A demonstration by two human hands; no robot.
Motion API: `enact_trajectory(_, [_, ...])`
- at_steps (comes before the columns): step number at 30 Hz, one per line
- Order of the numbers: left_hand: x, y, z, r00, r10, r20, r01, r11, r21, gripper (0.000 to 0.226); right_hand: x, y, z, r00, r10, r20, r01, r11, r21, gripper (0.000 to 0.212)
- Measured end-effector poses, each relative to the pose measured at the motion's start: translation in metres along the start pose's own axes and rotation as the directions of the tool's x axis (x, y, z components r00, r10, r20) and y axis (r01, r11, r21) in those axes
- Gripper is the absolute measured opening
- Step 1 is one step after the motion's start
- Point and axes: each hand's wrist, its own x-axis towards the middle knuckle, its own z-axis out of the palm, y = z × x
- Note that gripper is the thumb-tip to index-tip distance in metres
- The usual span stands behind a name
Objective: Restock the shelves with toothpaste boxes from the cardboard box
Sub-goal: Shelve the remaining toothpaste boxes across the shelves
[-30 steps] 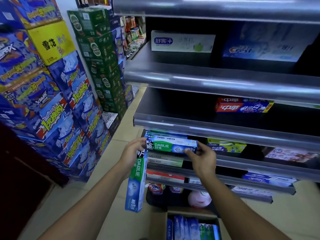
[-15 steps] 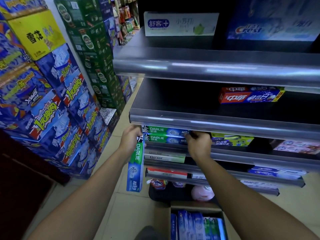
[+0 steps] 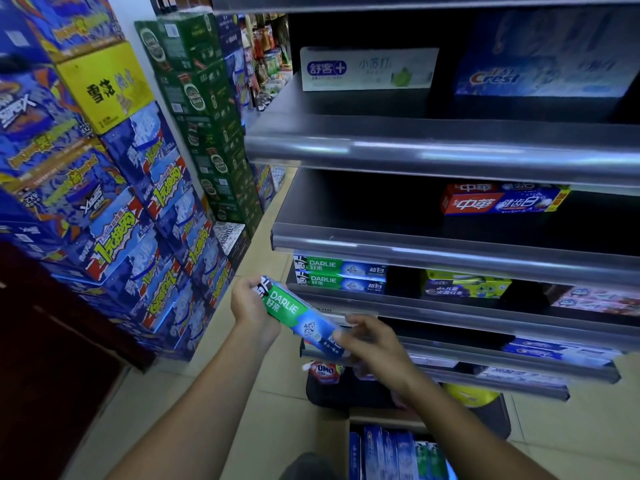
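Observation:
My left hand [image 3: 251, 308] grips the top end of a green and blue Darlie toothpaste box [image 3: 298, 315], which slants down to the right in front of the shelves. My right hand [image 3: 372, 341] touches its lower end with loosely curled fingers. Two Darlie boxes [image 3: 341, 277] lie stacked on the third shelf [image 3: 450, 317], at its left end. The cardboard box [image 3: 384, 422] stands on the floor below, with several toothpaste boxes [image 3: 394, 455] upright inside.
Other toothpaste brands lie on the shelves: a red and blue box [image 3: 502, 199], a yellow-green box [image 3: 465, 284], a white box [image 3: 367, 68], a Crest box [image 3: 540, 76]. Stacked drink cartons [image 3: 104, 188] wall the left side. Tiled floor [image 3: 221, 403] lies between.
The right hand has come back from the shelf, leaving the second Darlie box stacked there, and now meets the remaining box. The left hand has swung that box from hanging down to slanting rightwards.

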Motion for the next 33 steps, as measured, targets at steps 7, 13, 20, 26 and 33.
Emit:
enact_trajectory(7, [-0.005,-0.021,-0.005,0.985,0.018,0.172,-0.025,0.999,0.039,0.022,0.0,0.001,-0.012,0.935,-0.048,-0.353,0.103,0.985,0.139,0.036])
enact_trajectory(13, [0.003,-0.024,-0.013,0.958,0.183,0.222,-0.283,0.738,0.612,0.027,0.015,-0.006,-0.038,0.843,-0.214,-0.493,0.155,0.975,-0.159,0.025])
enact_trajectory(20, [0.011,-0.022,-0.014,0.922,0.155,0.355,-0.36,0.681,0.638,0.048,0.035,-0.001,-0.038,0.817,-0.219,-0.533,0.136,0.972,-0.192,0.041])
enact_trajectory(26, [0.015,-0.019,-0.01,0.911,0.147,0.386,-0.379,0.671,0.638,0.044,0.048,-0.001,-0.031,0.833,-0.152,-0.532,0.113,0.988,-0.105,0.04])
enact_trajectory(33, [0.03,-0.013,-0.001,0.903,0.143,0.405,-0.401,0.615,0.679,0.045,0.062,-0.007,-0.036,0.843,-0.139,-0.52,0.094,0.989,-0.113,0.048])
